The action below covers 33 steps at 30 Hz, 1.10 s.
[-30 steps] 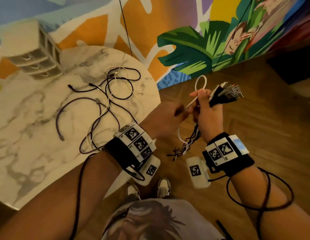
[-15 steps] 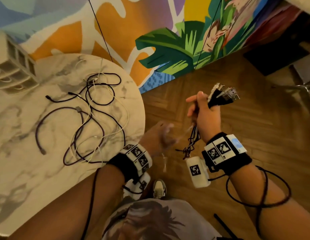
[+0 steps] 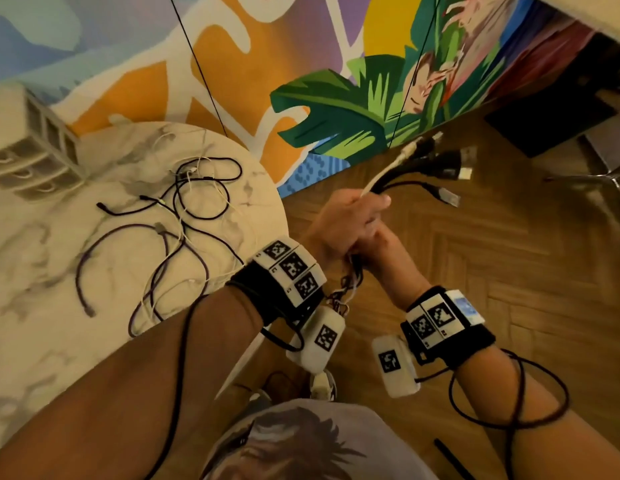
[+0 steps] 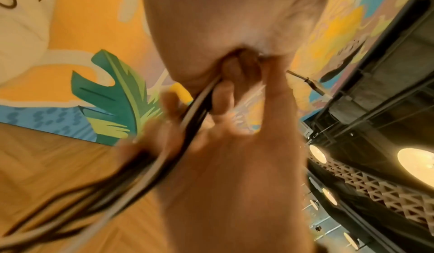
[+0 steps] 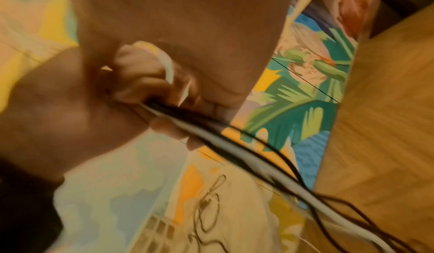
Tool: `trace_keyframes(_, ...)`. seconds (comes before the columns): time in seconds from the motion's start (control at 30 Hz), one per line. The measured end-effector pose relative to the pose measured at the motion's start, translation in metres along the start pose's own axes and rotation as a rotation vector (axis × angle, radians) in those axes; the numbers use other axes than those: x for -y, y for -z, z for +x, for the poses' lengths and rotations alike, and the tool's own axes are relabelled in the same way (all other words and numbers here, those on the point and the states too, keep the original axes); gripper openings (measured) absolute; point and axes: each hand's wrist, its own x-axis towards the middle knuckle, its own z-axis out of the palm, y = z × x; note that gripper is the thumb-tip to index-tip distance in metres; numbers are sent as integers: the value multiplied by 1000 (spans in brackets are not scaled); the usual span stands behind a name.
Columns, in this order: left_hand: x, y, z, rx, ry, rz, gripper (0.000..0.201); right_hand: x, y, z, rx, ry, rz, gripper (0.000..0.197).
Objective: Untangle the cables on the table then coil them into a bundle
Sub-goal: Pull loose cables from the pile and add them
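Observation:
A bundle of black and white cables (image 3: 436,164) sticks out up and to the right, its plug ends fanned apart over the floor. My left hand (image 3: 350,213) grips the bundle just behind the plugs. Right below it, touching it, my right hand (image 3: 381,247) is curled round the same bundle. The loose tails (image 3: 351,282) hang down between my wrists. The left wrist view shows the cables (image 4: 187,119) running through blurred fingers. In the right wrist view, black and white strands (image 5: 225,142) leave my closed fist. A tangle of dark and white cables (image 3: 184,216) lies on the marble table (image 3: 42,341).
A small grey drawer unit (image 3: 35,147) stands at the table's far left. A painted mural wall (image 3: 232,64) runs behind. Wooden floor (image 3: 509,271) spreads to the right, with a dark mat (image 3: 550,123) and a metal chair leg (image 3: 595,178) at the far right.
My left hand has come up from below and closed on the bundle above my right hand. The plug ends now point further right and away.

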Motion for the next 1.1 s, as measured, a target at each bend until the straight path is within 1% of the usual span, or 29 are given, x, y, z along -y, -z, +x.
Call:
trace_keyframes(0.03, -5, 2, 0, -8, -17, 2, 54, -10, -4, -1, 47, -28, -82, 18)
trace_keyframes(0.07, -10, 4, 0, -29, -43, 48, 56, -23, -10, 0, 76, -53, -155, 22)
trace_keyframes(0.1, -16, 4, 0, -50, -91, 129, 54, -36, -14, 2, 63, -67, -216, 27)
trace_keyframes(0.13, -19, 6, -1, -63, -138, 221, 52, -45, -18, 4, 16, -93, -243, 28)
trace_keyframes(0.2, -26, 8, -6, -46, -232, 426, 47, -60, -20, 14, -93, -179, -249, 33)
trace_keyframes(0.27, -30, 10, -14, -23, -317, 589, 39, -74, -22, 23, -121, -285, -272, 40)
trace_keyframes(0.3, -32, 12, -16, -31, -351, 633, 34, -82, -22, 26, -125, -338, -304, 40)
trace_keyframes(0.37, -38, 16, -20, -75, -400, 650, 29, -92, -21, 26, -128, -414, -346, 40)
trace_keyframes(0.43, -41, 24, -21, -144, -429, 631, 38, -104, -21, 26, -99, -467, -351, 38)
trace_keyframes(0.47, -40, 27, -22, -176, -434, 602, 44, -108, -21, 25, -55, -493, -360, 35)
trace_keyframes(0.5, -37, 30, -23, -200, -429, 558, 48, -108, -20, 24, 24, -503, -381, 31)
trace_keyframes(0.57, -25, 37, -26, -233, -358, 452, 50, -104, -24, 22, 209, -454, -448, 12)
trace_keyframes(0.6, -17, 40, -28, -239, -297, 405, 49, -98, -25, 20, 261, -410, -432, 13)
trace_keyframes(0.63, -7, 44, -30, -246, -231, 348, 45, -90, -26, 19, 288, -377, -377, 26)
trace_keyframes(0.67, 4, 48, -33, -254, -167, 309, 40, -80, -26, 17, 287, -345, -272, 35)
trace_keyframes(0.7, 16, 52, -36, -266, -96, 278, 35, -68, -26, 16, 278, -305, -135, 40)
trace_keyframes(0.73, 27, 55, -41, -273, -40, 250, 32, -55, -26, 13, 285, -260, 48, 42)
trace_keyframes(0.77, 39, 57, -46, -269, 2, 240, 33, -43, -25, 11, 304, -225, 252, 49)
trace_keyframes(0.8, 46, 59, -51, -242, 11, 252, 34, -29, -27, 9, 317, -228, 436, 61)
trace_keyframes(0.83, 55, 58, -54, -190, 11, 282, 30, -17, -29, 9, 340, -242, 536, 71)
trace_keyframes(0.87, 60, 57, -58, -131, 4, 327, 19, -5, -34, 8, 357, -247, 547, 75)
trace_keyframes(0.9, 64, 54, -60, -91, 0, 364, 16, 2, -40, 10, 369, -237, 455, 74)
trace_keyframes(0.93, 66, 49, -63, -78, 10, 397, 24, 8, -46, 11, 373, -216, 355, 69)
trace_keyframes(0.97, 69, 46, -65, -100, 35, 393, 30, 8, -52, 13, 368, -220, 285, 60)
trace_keyframes(1.0, 73, 45, -69, -137, 65, 357, 34, 11, -60, 15, 338, -253, 263, 51)
trace_keyframes(1.03, 77, 43, -71, -161, 98, 314, 38, 9, -64, 16, 288, -292, 250, 47)
trace_keyframes(1.1, 80, 49, -80, -171, 167, 259, 39, 2, -77, 21, 221, -332, 206, 54)
